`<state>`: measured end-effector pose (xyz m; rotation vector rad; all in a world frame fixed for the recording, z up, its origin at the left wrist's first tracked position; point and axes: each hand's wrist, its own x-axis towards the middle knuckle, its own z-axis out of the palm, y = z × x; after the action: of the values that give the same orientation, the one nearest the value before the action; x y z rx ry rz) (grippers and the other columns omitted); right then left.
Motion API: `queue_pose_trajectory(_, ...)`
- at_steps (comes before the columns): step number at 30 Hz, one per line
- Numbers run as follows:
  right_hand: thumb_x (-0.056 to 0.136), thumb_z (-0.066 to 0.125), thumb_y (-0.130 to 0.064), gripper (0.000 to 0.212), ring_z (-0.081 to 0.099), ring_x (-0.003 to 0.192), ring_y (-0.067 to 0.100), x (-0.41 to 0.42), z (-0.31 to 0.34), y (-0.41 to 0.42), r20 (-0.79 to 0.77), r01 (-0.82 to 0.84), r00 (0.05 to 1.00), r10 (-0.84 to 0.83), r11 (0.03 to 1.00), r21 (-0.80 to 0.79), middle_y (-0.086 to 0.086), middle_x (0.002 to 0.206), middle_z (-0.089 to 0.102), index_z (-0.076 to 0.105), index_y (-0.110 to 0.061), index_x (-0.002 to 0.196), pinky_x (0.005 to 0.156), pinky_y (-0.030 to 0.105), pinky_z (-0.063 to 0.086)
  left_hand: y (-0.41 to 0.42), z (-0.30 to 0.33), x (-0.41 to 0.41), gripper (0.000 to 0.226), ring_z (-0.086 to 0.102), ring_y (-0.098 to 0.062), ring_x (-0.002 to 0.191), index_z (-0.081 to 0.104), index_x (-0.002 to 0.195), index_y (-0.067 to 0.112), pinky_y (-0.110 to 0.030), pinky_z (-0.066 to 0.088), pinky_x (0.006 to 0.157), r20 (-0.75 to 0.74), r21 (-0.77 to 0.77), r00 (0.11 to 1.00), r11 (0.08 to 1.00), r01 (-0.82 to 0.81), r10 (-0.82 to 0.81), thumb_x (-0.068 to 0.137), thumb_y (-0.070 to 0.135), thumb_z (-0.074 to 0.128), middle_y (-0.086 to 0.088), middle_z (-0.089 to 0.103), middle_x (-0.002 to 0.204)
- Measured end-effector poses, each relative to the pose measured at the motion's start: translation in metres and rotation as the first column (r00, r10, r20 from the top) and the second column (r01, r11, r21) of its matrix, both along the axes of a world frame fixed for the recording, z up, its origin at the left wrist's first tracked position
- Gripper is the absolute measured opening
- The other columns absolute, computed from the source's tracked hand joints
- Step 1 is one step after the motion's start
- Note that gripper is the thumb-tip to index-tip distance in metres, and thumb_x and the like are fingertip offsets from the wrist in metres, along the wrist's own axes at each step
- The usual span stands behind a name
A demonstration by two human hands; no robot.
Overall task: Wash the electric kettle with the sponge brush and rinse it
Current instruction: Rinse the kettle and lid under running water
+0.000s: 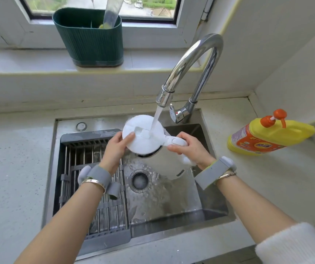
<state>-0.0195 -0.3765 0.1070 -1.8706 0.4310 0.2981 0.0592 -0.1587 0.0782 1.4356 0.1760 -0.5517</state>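
forearms: both reached in from the bottom edge, bare, a white fuzzy sleeve pushed up on the right one; each wrist wore a grey strap and a metal bangle.
left hand: the left hand lay against the left rim of the kettle's lid, thumb along the top face, fingers curled round under the edge, holding it.
right hand: the right hand was wrapped round the white handle on the kettle's right side, fingers bent about it in a full grip.
electric kettle: the white electric kettle was held above the sink, over the right basin, tilted, its round lid facing the camera, body sloping down toward the right wrist.
water: a stream ran from the chrome faucet onto the lid near its hinge; more water rippled over the basin floor round the drain.
sink: the steel sink sat in a pale speckled counter.
rack: a grey drying rack spanned the left part of the sink, under the left forearm.
soap: a yellow pump bottle with an orange pump and label stood on the counter to the right, well apart from the kettle.
sill: a dark green ribbed holder stood on the window sill with a pale tool handle standing up in it; whether that was the sponge brush could not be told.
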Motion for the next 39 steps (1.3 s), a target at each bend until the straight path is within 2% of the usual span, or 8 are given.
queue_pose_trajectory(5,0.08,0.071,-0.027,0.033,0.058,0.072,0.002,-0.02,-0.001,-0.016,-0.121,-0.13,0.986,0.114,0.982,-0.14,-0.003,0.083,0.061,0.054,-0.004,0.097,0.069,0.019,0.046,-0.019,0.003,-0.022,0.018,0.058,-0.02,0.092,0.046,0.111,0.013,-0.022,0.053,0.061,-0.005,-0.075,0.998,0.995,0.062,-0.062,0.094,0.017,0.051,-0.005,0.059,0.103)
queue_pose_trajectory(9,0.077,0.071,-0.026,0.033,0.058,0.093,0.018,-0.028,-0.019,-0.012,-0.259,-0.229,0.95,0.172,0.95,-0.21,-0.001,0.096,0.057,0.048,-0.016,0.098,0.082,0.035,0.049,-0.014,0.011,-0.041,0.027,0.064,-0.03,0.091,0.049,0.101,0.006,-0.037,0.056,0.068,0.211,0.058,0.955,0.978,0.201,-0.209,0.084,0.018,0.065,-0.01,0.064,0.1)
queue_pose_trajectory(12,0.073,0.071,-0.015,0.03,0.057,0.09,0.023,-0.029,-0.03,-0.004,-0.177,-0.133,0.979,0.098,0.97,-0.202,-0.001,0.09,0.055,0.045,-0.019,0.088,0.074,0.035,0.047,-0.007,0.021,-0.054,0.038,0.066,-0.021,0.1,0.054,0.104,0.011,-0.032,0.057,0.078,0.268,0.003,0.911,0.946,0.326,-0.314,0.075,0.026,0.076,-0.007,0.068,0.109)
queue_pose_trajectory(17,0.073,0.072,-0.007,0.026,0.051,0.077,0.018,-0.027,-0.027,-0.004,-0.044,-0.008,0.999,0.004,0.995,-0.104,0.004,0.081,0.053,0.05,-0.004,0.087,0.072,0.038,0.044,0.001,0.03,-0.055,0.035,0.057,-0.011,0.118,0.056,0.125,0.016,-0.026,0.046,0.098,0.288,-0.024,0.847,0.881,0.472,-0.446,0.092,0.023,0.046,0.003,0.063,0.124)
queue_pose_trajectory(20,0.073,0.071,-0.001,0.025,0.051,0.079,0.019,-0.027,-0.025,-0.009,-0.022,0.014,1.0,-0.015,0.999,-0.05,0.012,0.084,0.054,0.053,-0.002,0.091,0.073,0.042,0.047,0.011,0.026,-0.05,0.027,0.06,-0.01,0.111,0.059,0.119,0.015,-0.026,0.048,0.095,0.3,0.045,0.876,0.923,0.383,-0.378,0.096,0.017,0.046,0.003,0.066,0.118)
queue_pose_trajectory(24,0.074,0.073,-0.002,0.041,0.057,0.101,0.036,-0.023,-0.027,-0.009,-0.031,0.021,0.999,-0.022,1.0,-0.013,0.022,0.108,0.057,0.054,-0.002,0.111,0.091,0.052,0.05,0.031,0.013,-0.038,0.026,0.064,-0.005,0.095,0.063,0.104,0.019,-0.024,0.052,0.082,0.329,0.122,0.937,0.989,0.082,-0.118,0.093,0.001,0.047,0.004,0.068,0.104)
queue_pose_trajectory(28,0.073,0.073,-0.003,0.045,0.056,0.105,0.037,-0.022,-0.028,-0.009,-0.048,0.008,0.999,-0.009,1.0,-0.019,0.022,0.11,0.056,0.054,-0.005,0.113,0.094,0.053,0.049,0.041,0.004,-0.029,0.029,0.064,0.0,0.088,0.062,0.099,0.023,-0.03,0.052,0.085,0.266,0.127,0.964,0.992,-0.012,-0.023,0.093,0.0,0.044,0.003,0.067,0.1)
queue_pose_trajectory(39,0.074,0.071,-0.001,0.031,0.057,0.094,0.023,-0.017,-0.025,-0.011,-0.029,0.011,1.0,-0.011,1.0,-0.02,0.005,0.093,0.056,0.055,-0.02,0.093,0.086,0.039,0.051,0.028,0.001,-0.023,0.037,0.055,-0.014,0.112,0.045,0.13,0.03,-0.037,0.048,0.093,-0.067,0.085,0.984,0.982,0.171,-0.165,0.095,0.043,0.039,0.005,0.052,0.126)
